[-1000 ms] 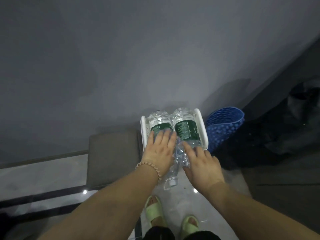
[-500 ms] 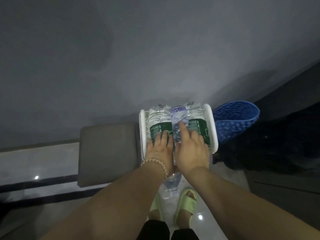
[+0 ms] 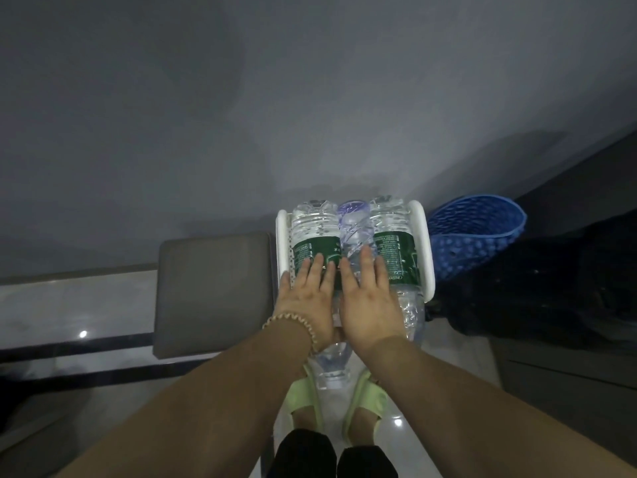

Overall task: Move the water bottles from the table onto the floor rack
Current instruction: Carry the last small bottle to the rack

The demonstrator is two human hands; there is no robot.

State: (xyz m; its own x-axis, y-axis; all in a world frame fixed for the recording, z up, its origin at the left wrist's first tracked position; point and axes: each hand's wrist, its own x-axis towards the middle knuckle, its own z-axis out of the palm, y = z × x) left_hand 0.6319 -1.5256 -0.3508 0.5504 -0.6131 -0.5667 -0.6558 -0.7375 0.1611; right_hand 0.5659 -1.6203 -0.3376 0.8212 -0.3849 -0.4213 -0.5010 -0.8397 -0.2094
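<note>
Since earlier, both hands, left (image 3: 309, 298) and right (image 3: 370, 305), lie flatter, fingers spread, on bottles (image 3: 355, 232) in the rack (image 3: 424, 250).

We see both forearms bare, with no sleeves reaching into view. Our left wrist wears a bracelet (image 3: 299, 324) of small pale round beads strung in one loop. On our feet are light green open-toed slide sandals (image 3: 367, 396) with broad straps, and dark trouser legs (image 3: 303, 455) show at the near edge.
</note>
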